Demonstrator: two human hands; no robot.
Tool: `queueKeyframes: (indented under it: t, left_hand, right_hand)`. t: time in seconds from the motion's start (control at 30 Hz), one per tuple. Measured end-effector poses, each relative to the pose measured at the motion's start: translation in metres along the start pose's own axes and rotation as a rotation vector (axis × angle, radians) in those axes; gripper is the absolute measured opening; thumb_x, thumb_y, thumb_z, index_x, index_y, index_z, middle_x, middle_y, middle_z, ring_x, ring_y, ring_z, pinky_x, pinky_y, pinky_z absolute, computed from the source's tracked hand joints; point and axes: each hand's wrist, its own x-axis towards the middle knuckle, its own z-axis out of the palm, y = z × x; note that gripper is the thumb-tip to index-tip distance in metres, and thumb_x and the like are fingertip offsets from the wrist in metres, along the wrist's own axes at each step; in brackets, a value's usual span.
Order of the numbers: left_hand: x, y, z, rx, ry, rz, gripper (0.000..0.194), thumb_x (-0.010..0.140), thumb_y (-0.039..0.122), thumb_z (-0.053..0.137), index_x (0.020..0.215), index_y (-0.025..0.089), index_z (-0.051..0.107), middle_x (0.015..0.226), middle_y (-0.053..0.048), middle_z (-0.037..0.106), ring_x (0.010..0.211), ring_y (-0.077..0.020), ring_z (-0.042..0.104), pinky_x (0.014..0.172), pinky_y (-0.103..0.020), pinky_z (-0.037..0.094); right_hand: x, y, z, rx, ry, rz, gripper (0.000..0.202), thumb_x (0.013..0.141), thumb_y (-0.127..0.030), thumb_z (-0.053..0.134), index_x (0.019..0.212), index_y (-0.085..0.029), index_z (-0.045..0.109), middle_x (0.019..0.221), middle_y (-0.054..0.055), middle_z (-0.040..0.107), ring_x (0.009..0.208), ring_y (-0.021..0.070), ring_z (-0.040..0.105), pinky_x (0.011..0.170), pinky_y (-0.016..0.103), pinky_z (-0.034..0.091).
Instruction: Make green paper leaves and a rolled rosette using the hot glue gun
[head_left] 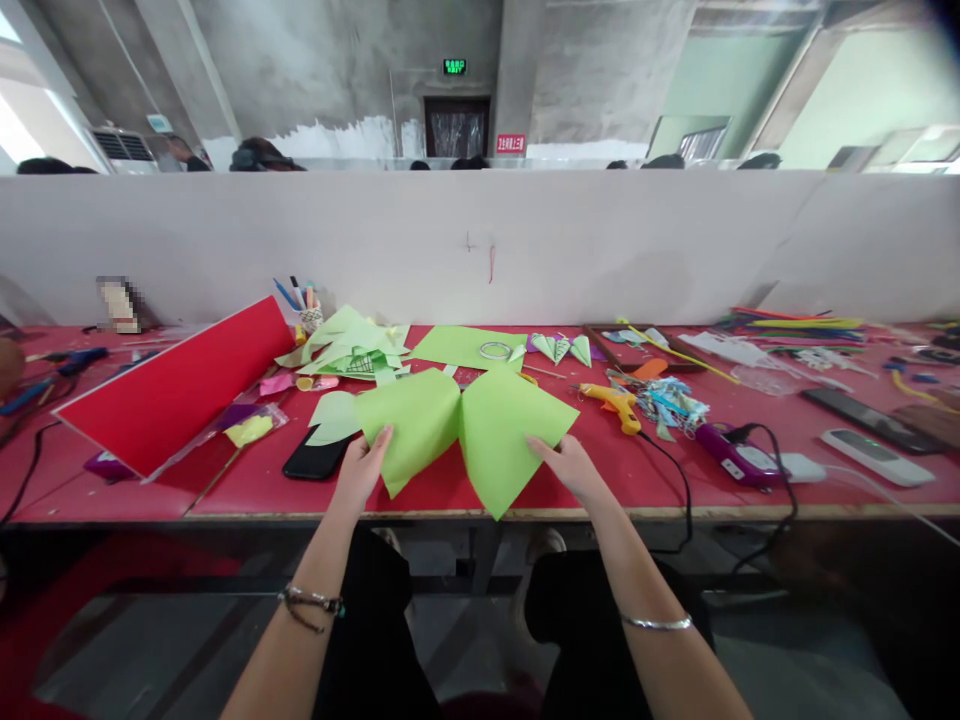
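Paper (489,428): between grips, long axis left-right
Left hand (364,466): pinching left side
Right hand (568,464): pinching right side, equally near

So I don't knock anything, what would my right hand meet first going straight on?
Your right hand would meet the pointed bright green paper it holds; beyond, perhaps the silvery ring, though depth is unclear.

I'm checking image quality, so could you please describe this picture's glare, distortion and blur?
In the head view: green paper fairly sharp; upper left edge washed out; upper right corner dark; ends of the red table stretched and soft; pixelated patch at left.
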Motion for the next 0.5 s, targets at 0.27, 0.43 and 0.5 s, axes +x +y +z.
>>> queueKeyframes:
  t: [0.27,0.43,0.5]
  left_hand:
    - [0.005,-0.012,-0.006,-0.007,0.083,-0.049,0.042,0.065,0.05,0.059,0.081,0.011,0.065,0.072,-0.009,0.069,0.072,-0.0225,0.065,0.066,-0.031,0.051]
    - [0.011,-0.019,-0.022,0.013,0.155,-0.045,0.037,0.064,0.046,0.061,0.079,0.012,0.063,0.077,-0.009,0.069,0.08,-0.0224,0.063,0.074,-0.031,0.049]
    - [0.015,-0.022,-0.033,0.036,0.193,-0.043,0.036,0.061,0.045,0.065,0.076,0.012,0.063,0.076,-0.009,0.069,0.085,-0.0241,0.062,0.076,-0.031,0.049]
  right_hand:
    - [0.002,0.014,-0.013,-0.048,0.081,0.003,0.043,0.063,-0.051,0.06,0.083,-0.012,0.066,0.087,0.008,0.069,0.081,0.0262,0.063,0.073,0.038,0.048]
    - [0.0,0.021,-0.024,-0.109,0.167,-0.012,0.042,0.062,-0.051,0.06,0.078,-0.012,0.066,0.082,0.008,0.069,0.08,0.0266,0.061,0.071,0.037,0.047]
    - [-0.001,0.024,-0.028,-0.128,0.192,-0.02,0.042,0.062,-0.05,0.059,0.078,-0.012,0.066,0.082,0.007,0.069,0.079,0.0264,0.061,0.07,0.036,0.046]
